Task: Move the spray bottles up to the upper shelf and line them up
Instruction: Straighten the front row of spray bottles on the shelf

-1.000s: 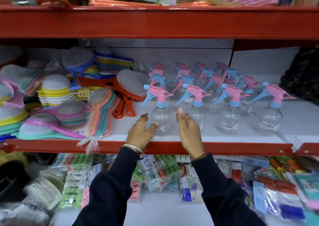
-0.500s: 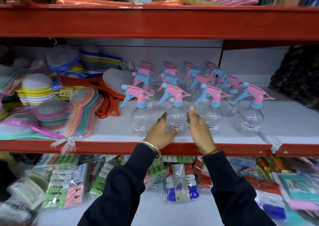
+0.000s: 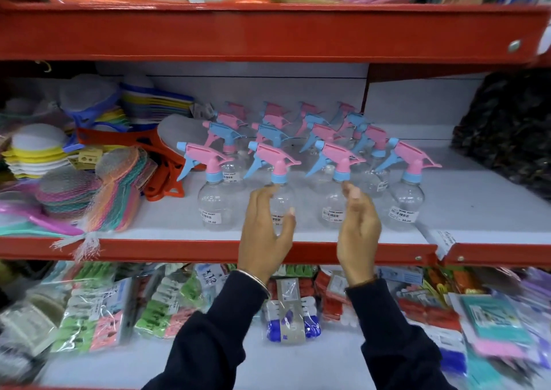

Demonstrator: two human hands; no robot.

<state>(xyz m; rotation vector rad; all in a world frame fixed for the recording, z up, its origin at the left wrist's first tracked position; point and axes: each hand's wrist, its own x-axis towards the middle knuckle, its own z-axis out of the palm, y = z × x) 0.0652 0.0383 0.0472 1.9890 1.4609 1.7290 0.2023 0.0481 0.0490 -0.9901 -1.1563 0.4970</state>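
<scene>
So I'm thinking this job is nearly wrapped up: the spray bottles (image 3: pixel 298 151) are sitting on the white shelf (image 3: pixel 477 199) in the middle of the frame, in rows running from front to back, with four pink-topped ones across the front. All that's left, I reckon, is evening out the gaps up front. My left hand (image 3: pixel 264 234) is cupping the second front bottle (image 3: pixel 278 187) from the left, fingers loosely curled round its clear belly, thumb on the other side, not really squeezing. My right hand (image 3: pixel 357 228) is half open, holding nothing, fingertips hovering just by the third front bottle (image 3: pixel 335 199); can't tell if they're actually touching it.
</scene>
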